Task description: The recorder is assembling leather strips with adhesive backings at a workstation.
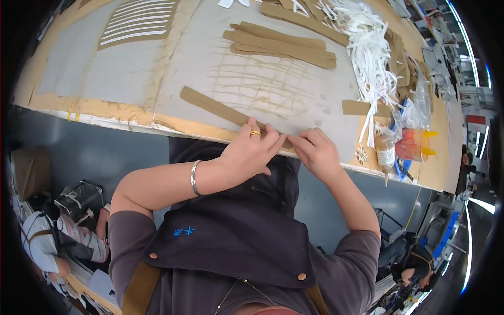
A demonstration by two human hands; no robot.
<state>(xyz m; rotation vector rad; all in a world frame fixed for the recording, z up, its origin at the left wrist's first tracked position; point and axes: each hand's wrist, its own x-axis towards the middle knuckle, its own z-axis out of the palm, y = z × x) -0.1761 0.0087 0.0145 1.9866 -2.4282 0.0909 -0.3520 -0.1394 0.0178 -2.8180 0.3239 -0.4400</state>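
Observation:
A long brown strip (210,107), like fabric or leather, lies slantwise along the table's near edge. My left hand (252,146), with a ring and a bracelet, is closed on the strip near its right end, fingertips pressing it down. Close by on the right, my right hand (317,152) pinches at that same end with thumb and fingers together. The fingers cover most of that end, so its tip is mostly hidden. Farther back lies a loose stack of brown strips (283,44).
White ribbons (370,58) hang in a tangled bundle at the back right. Near the right edge are a glue bottle (386,152) with a thin nozzle and a reddish container (408,145). A brown panel with white stripes (137,23) lies far left. Other people sit behind me.

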